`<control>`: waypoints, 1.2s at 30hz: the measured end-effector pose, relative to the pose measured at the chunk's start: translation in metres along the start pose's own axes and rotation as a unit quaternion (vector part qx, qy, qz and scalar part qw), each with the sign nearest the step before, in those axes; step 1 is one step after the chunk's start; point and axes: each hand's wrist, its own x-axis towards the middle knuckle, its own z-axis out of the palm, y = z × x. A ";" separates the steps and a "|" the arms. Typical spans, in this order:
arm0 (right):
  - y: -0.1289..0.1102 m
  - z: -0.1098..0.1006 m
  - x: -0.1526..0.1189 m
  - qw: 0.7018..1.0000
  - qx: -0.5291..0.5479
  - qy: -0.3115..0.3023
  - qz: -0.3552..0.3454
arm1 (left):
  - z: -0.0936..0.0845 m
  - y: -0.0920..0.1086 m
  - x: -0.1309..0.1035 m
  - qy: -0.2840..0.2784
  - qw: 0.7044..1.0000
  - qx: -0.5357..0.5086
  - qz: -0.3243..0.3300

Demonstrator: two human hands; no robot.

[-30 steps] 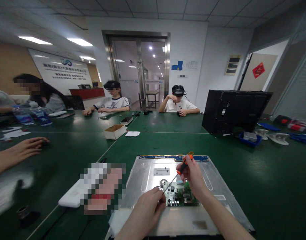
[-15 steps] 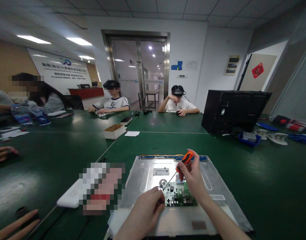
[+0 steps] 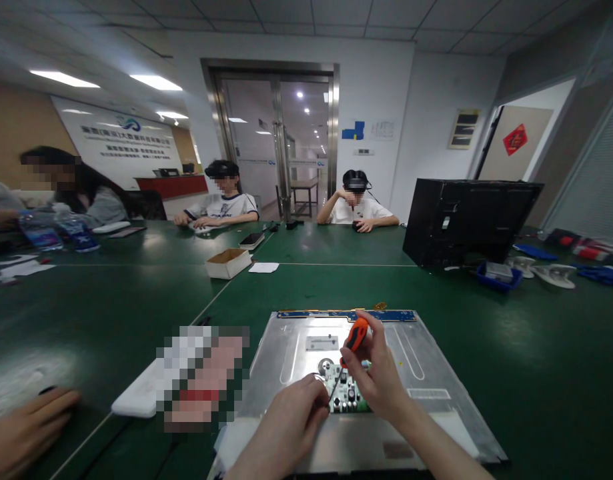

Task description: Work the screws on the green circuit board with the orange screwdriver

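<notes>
My right hand point(image 3: 376, 370) grips an orange and black screwdriver point(image 3: 357, 335), its shaft slanting down and left to the near-left part of a green circuit board point(image 3: 347, 392). Beside the screwdriver's tip, the closed fingers of my left hand point(image 3: 299, 410) meet at the board's left edge. What they pinch, if anything, is hidden. The board lies on a flat silvery metal panel point(image 3: 271, 373), partly covered by my right hand. Along the panel's far edge runs a narrow blue circuit strip point(image 3: 306, 315).
Left of the panel lie a white object point(image 3: 136, 399) and a blurred-out pinkish item. Another person's hand point(image 3: 33, 427) rests at the lower left. Farther off are a small open box point(image 3: 228, 264), a black monitor housing point(image 3: 471, 223) and a blue tray point(image 3: 499, 277). Several people sit around the table.
The screwdriver has tipped more upright, and its handle and my right hand have moved left. My left hand has stayed nearly in place. The other person's hand at lower left has shifted.
</notes>
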 end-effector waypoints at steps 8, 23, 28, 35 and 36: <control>0.004 0.003 -0.003 0.997 -0.043 -0.038 -0.050 | 0.003 -0.002 0.001 -0.004 1.000 0.004 -0.001; -0.002 0.005 -0.008 0.972 -0.138 -0.024 -0.186 | 0.007 -0.009 0.000 0.015 0.998 -0.040 0.042; -0.008 0.003 -0.009 0.963 -0.159 -0.052 -0.213 | 0.006 -0.008 -0.001 0.023 0.997 -0.055 0.045; -0.013 0.003 -0.008 0.951 -0.155 -0.079 -0.255 | 0.008 -0.013 0.000 0.017 0.997 -0.049 0.063; -0.012 0.003 -0.008 0.950 -0.159 -0.077 -0.257 | 0.008 -0.013 0.000 0.017 0.997 -0.047 0.060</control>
